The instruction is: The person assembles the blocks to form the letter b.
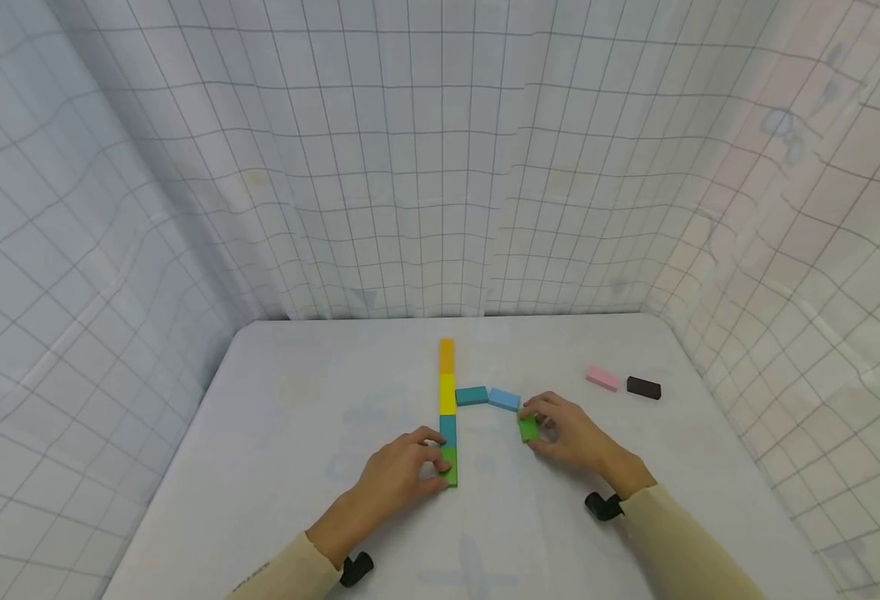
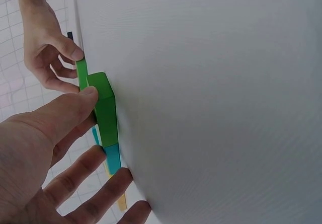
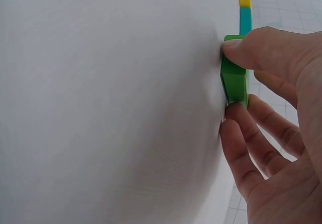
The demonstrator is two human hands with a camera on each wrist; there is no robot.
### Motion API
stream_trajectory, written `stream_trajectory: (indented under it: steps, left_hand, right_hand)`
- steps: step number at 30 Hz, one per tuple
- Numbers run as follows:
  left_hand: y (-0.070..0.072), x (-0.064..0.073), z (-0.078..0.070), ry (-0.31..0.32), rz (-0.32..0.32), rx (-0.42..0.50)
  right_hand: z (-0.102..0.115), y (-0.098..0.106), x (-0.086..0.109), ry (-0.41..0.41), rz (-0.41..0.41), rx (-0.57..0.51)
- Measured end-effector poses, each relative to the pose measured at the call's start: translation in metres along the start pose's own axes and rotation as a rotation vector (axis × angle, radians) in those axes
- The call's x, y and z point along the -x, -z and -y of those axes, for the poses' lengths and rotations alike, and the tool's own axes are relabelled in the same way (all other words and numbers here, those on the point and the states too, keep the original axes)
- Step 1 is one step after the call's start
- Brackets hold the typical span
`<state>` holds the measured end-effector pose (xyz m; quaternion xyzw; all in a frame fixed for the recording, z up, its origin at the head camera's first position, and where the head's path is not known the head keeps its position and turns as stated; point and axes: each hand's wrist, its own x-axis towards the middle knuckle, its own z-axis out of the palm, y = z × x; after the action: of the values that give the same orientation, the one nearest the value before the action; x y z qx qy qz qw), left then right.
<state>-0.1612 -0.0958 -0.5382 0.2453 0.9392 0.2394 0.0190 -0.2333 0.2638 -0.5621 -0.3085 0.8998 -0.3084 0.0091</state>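
A column of coloured blocks runs toward me on the white table: an orange block [image 1: 447,356], a yellow block [image 1: 447,394], a teal-blue block [image 1: 448,430] and a green block [image 1: 451,478] at the near end. My left hand [image 1: 402,471] pinches that near green block between thumb and fingers. To the column's right, a teal block [image 1: 472,396] touches the yellow one, followed by a light blue block [image 1: 504,399]. Just past it, my right hand [image 1: 571,433] pinches a second green block [image 1: 528,428] at the light blue block's near right end.
Farther right on the table [image 1: 297,400] lie a pink block [image 1: 602,378] and a black block [image 1: 644,387]. Checked white curtains [image 1: 410,167] hang behind the table and along both sides. A black wrist device [image 1: 602,507] sits at each sleeve cuff.
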Motion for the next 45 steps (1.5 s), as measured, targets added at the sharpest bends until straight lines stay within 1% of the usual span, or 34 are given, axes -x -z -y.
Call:
stream_trajectory:
  steps: [7, 22, 37, 45]
  left_hand:
    - [0.0001, -0.0001, 0.0008, -0.006, -0.008, -0.017]
    - [0.0015, 0.0016, -0.0018, 0.001, -0.002, -0.003]
    - [-0.0016, -0.0001, 0.0006, 0.003, -0.005, -0.005]
    - [-0.0025, 0.0000, 0.0005, 0.019, -0.001, -0.017]
  right_hand:
    - [-0.0014, -0.0011, -0.0005, -0.010, -0.006, 0.002]
    - [-0.0015, -0.0010, 0.0017, -0.032, 0.018, 0.005]
    - [-0.0031, -0.0005, 0.0007, -0.027, 0.023, 0.027]
    - [-0.0027, 0.0028, 0.0029, -0.023, 0.020, 0.038]
